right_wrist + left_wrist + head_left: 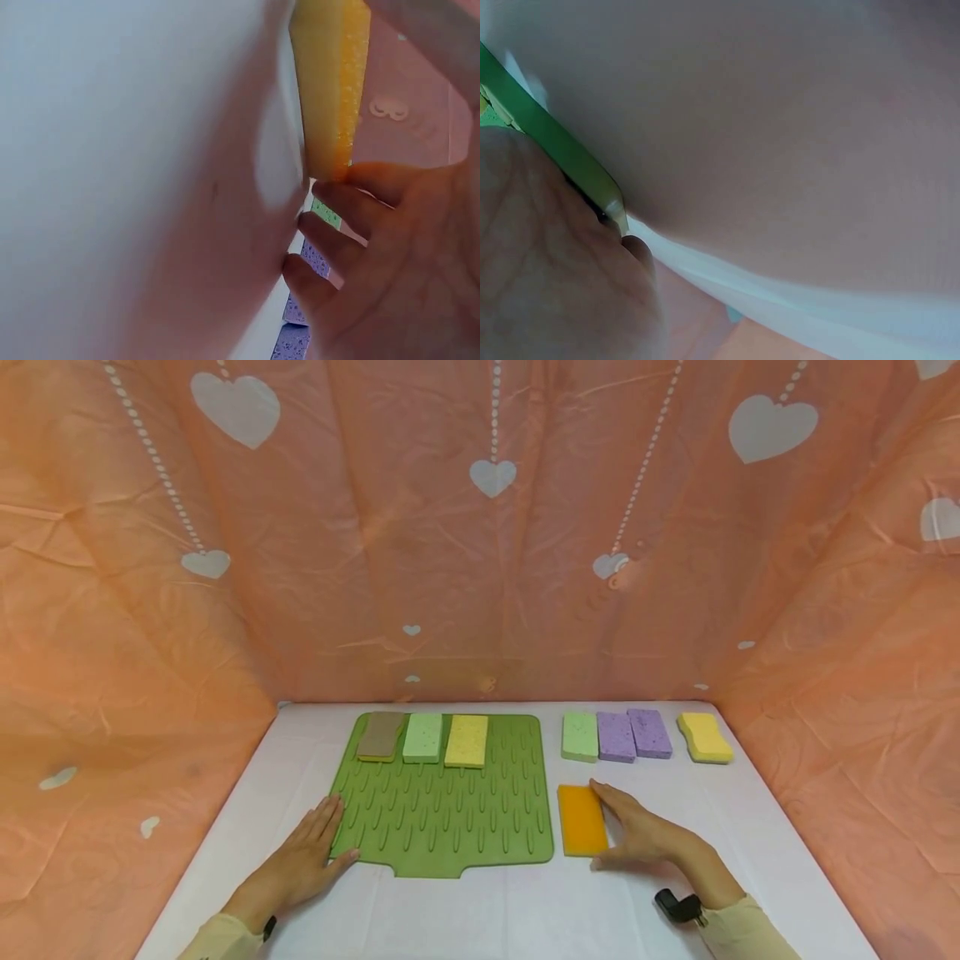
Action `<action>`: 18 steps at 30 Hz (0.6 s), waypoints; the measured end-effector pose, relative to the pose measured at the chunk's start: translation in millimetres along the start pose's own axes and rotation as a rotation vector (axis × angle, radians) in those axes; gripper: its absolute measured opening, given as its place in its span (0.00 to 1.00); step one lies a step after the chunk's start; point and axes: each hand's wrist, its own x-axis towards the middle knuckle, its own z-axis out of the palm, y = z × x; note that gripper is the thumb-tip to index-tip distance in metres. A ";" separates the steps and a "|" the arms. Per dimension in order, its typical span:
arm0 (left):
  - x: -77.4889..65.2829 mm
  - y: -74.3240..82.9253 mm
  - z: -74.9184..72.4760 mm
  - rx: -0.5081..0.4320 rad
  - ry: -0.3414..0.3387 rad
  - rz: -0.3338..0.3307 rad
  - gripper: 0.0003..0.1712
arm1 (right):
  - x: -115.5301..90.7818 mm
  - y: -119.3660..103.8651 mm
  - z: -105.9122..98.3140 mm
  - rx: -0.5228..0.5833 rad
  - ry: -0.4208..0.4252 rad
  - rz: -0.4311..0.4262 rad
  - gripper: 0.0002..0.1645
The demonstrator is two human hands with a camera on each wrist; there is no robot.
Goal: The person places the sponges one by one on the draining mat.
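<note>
The left hand (303,852) rests at the left edge of a green ribbed mat (450,802), its fingers extended along that edge and the thumb at the lower left corner. In the left wrist view the mat's edge (547,124) runs beside the palm. The right hand (648,835) pinches an orange sponge (582,821) by its right-hand corners, index finger at the far end and thumb at the near end. The sponge lies just right of the mat; in the right wrist view its side (326,90) shows between thumb and index finger, the other fingers spread.
Along the mat's far edge lie a brown-topped sponge (382,735), a mint green sponge (423,737) and a yellow sponge (467,741). Right of the mat are a green sponge (580,736), two purple sponges (617,737) and a curved yellow sponge (704,737). Orange curtains (450,568) surround the white table (510,914).
</note>
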 end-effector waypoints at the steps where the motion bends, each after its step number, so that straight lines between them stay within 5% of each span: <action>1: 0.3 0.0 0.9 0.007 0.001 0.001 0.54 | -0.8 0.1 -0.3 0.005 -0.007 0.004 0.77; 18: -0.5 1.8 -0.6 -0.011 -0.012 -0.010 0.54 | 0.2 -8.1 -1.7 0.015 0.064 0.021 0.73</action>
